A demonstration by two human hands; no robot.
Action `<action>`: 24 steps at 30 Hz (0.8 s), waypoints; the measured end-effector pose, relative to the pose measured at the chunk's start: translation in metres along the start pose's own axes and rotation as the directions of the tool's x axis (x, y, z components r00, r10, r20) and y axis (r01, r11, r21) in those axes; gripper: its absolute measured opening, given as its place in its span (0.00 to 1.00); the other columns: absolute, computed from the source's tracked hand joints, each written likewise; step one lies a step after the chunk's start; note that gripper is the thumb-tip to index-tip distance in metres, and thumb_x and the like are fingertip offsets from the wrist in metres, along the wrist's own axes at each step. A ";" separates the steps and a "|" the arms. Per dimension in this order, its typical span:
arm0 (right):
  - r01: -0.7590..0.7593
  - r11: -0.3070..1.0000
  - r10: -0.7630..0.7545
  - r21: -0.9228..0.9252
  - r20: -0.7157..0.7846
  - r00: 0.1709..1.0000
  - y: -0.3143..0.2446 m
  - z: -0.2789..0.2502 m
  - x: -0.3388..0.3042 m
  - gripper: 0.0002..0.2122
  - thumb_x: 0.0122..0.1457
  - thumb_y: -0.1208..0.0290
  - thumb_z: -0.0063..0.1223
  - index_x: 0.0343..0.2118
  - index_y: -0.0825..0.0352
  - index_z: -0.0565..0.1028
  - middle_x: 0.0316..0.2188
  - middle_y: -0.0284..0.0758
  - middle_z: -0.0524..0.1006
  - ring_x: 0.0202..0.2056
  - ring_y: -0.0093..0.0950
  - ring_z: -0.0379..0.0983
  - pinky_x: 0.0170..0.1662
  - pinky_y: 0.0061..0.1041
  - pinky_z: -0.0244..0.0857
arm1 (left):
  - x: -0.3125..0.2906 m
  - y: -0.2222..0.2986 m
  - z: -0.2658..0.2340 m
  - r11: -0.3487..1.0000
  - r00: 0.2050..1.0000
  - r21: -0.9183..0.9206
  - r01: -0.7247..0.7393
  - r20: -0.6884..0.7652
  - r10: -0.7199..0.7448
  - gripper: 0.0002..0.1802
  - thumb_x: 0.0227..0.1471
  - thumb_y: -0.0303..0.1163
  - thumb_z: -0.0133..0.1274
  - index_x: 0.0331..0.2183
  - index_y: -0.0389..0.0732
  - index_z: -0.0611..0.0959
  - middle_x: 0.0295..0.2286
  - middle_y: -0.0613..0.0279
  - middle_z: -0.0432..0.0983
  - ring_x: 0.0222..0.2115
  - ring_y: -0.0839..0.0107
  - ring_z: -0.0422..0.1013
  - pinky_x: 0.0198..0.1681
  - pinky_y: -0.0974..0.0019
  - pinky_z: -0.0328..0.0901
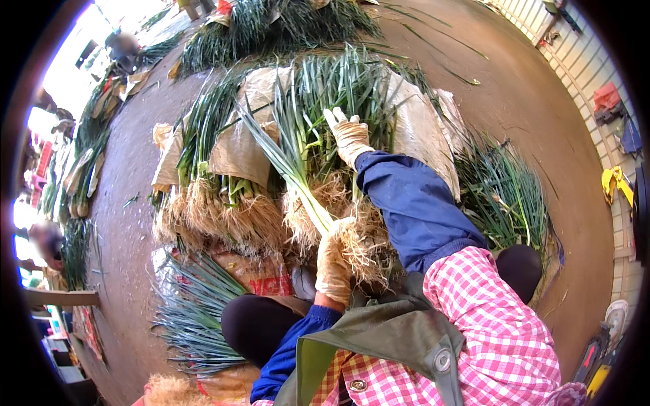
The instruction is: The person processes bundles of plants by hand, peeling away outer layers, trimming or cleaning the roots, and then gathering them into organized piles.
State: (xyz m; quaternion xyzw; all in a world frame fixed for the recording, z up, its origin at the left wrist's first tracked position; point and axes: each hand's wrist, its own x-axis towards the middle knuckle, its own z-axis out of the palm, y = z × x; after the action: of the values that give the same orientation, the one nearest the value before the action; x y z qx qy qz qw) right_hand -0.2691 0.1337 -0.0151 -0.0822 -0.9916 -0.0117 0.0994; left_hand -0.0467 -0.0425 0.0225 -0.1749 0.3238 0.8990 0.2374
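My left hand (334, 265), in a pale work glove, is closed round the white lower stalks of a few green onions (302, 188). Their leaves slant up and to the left, and pale roots (365, 245) hang beside the glove. Farther out, my right hand (351, 139), gloved too, reaches over the leaves of a heap of green onions (338, 84). Its fingers are stretched out and parted. What lies beneath that palm is hidden. To the left, more onions with bushy roots (203, 213) lie partly under a beige sack (245, 152).
Another sack (414, 128) covers onions right of my hand. Loose green onions lie by my right knee (520, 271) and left knee (254, 328). A large pile (271, 30) stands across the brown floor (535, 101). Other people work at the far left.
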 end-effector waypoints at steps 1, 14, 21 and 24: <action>0.047 0.999 -0.047 -0.001 0.002 0.999 -0.005 0.001 0.009 0.26 0.61 0.74 0.33 0.63 0.50 0.52 0.61 0.32 0.59 0.49 0.43 0.69 0.41 0.41 0.67 | 0.002 0.000 -0.005 1.000 0.999 -0.013 -0.029 -0.039 0.028 0.13 0.55 0.35 0.49 0.38 0.37 0.78 0.30 0.63 0.77 0.26 0.76 0.72 0.25 0.75 0.68; 0.343 0.826 -0.515 0.447 0.353 0.781 0.104 -0.084 -0.102 0.07 0.51 0.66 0.49 0.31 0.62 0.74 0.26 0.39 0.74 0.30 0.37 0.72 0.35 0.34 0.64 | 0.002 0.010 0.011 1.000 0.998 -0.019 -0.007 0.067 0.008 0.12 0.56 0.33 0.48 0.40 0.39 0.78 0.28 0.69 0.75 0.24 0.79 0.71 0.26 0.74 0.68; -0.513 0.537 -0.277 0.670 0.715 0.642 0.244 -0.180 -0.225 0.09 0.53 0.78 0.47 0.38 0.71 0.72 0.31 0.38 0.78 0.34 0.27 0.75 0.41 0.24 0.69 | -0.028 0.038 0.021 0.985 0.977 -0.116 -0.125 0.160 0.142 0.16 0.56 0.36 0.48 0.44 0.37 0.75 0.33 0.65 0.75 0.30 0.74 0.72 0.31 0.71 0.70; -0.656 0.713 0.181 0.247 0.839 0.513 0.297 -0.206 -0.274 0.08 0.45 0.75 0.61 0.30 0.66 0.75 0.25 0.32 0.78 0.24 0.27 0.72 0.25 0.34 0.69 | -0.057 0.065 0.033 0.976 0.953 -0.165 -0.143 0.243 0.181 0.20 0.55 0.39 0.50 0.46 0.37 0.74 0.32 0.63 0.74 0.33 0.66 0.72 0.38 0.63 0.70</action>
State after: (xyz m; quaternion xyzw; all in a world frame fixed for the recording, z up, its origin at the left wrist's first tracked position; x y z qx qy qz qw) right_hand 0.0846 0.3744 0.1342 -0.2968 -0.8408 0.3287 -0.3113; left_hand -0.0394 -0.0820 0.1060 -0.0469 0.2374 0.9517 0.1892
